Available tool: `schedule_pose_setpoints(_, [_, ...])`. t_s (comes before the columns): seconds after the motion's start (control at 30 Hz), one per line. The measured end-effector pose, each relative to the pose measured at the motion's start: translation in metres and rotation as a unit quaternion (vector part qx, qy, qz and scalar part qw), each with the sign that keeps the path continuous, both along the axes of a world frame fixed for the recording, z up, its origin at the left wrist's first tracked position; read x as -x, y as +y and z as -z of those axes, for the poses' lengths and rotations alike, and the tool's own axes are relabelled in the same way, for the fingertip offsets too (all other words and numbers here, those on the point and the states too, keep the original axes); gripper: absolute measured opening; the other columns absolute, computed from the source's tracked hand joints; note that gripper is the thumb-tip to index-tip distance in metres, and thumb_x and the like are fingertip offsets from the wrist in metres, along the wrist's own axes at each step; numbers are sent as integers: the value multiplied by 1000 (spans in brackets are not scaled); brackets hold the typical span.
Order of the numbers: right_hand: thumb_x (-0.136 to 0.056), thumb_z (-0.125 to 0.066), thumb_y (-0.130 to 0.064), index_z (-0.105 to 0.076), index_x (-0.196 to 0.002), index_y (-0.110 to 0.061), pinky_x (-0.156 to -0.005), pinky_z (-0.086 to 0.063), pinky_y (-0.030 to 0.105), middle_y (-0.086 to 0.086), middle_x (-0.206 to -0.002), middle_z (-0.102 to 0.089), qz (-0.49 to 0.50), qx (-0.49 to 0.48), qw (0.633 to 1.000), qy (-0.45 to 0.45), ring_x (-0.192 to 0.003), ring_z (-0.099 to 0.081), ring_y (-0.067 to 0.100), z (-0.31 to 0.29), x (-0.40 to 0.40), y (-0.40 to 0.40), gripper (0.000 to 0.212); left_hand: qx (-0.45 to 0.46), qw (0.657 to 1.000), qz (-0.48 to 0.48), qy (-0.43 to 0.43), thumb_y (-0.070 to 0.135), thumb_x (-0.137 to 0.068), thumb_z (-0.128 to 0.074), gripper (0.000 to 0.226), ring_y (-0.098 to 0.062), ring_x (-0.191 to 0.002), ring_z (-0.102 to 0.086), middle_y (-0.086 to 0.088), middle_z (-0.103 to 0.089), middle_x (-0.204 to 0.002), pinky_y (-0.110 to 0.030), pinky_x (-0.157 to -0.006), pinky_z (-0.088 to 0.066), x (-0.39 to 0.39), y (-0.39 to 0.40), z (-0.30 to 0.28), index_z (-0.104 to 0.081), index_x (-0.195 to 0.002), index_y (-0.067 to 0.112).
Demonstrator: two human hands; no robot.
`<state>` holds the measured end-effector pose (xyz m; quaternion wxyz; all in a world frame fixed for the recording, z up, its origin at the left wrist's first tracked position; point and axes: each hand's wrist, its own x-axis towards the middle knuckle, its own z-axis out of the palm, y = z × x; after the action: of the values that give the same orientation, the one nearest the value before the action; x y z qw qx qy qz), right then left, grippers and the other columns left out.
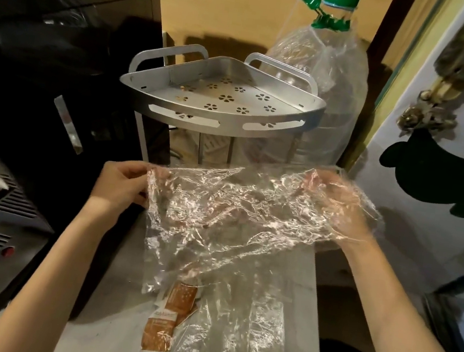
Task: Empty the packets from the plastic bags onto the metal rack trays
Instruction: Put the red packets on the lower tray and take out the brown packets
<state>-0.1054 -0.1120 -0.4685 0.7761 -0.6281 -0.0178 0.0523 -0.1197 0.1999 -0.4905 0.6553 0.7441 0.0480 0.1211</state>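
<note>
Nearest to the camera, brown packets (165, 321) are lying on the grey counter (103, 301), close to its near edge, under or inside a second clear plastic bag (230, 341); which of the two cannot be told. Their long axis is running from the near edge towards the far edge, slightly tilted to the right.

Above them, a clear plastic bag (219, 213) is being held stretched between both hands, its long axis going left to right across the counter. Its left end is being pinched by the left hand (123, 182). The right hand (337, 205) is being seen through the film, fingers curled into it and gripping it. The bag's lower corner is hanging just above the packets, nearer to the left hand.

Farther, at the far edge, the top tray (219, 113) of the metal rack is standing without any packet visible on it.
</note>
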Motion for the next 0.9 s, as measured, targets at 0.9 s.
schedule_pose_setpoints(0.9, [-74, -65, -47, -55, -119, -17, -92, -48, 39, 14, -108, -70, -87, 73, 985, 129, -103, -66, 26, 73, 12, -13, 55, 207, 962, 90, 151, 6, -93, -39, 21, -15, -75, -71, -1, -74, -81, -27, -60, -58, 60, 16, 51, -58, -100, 13])
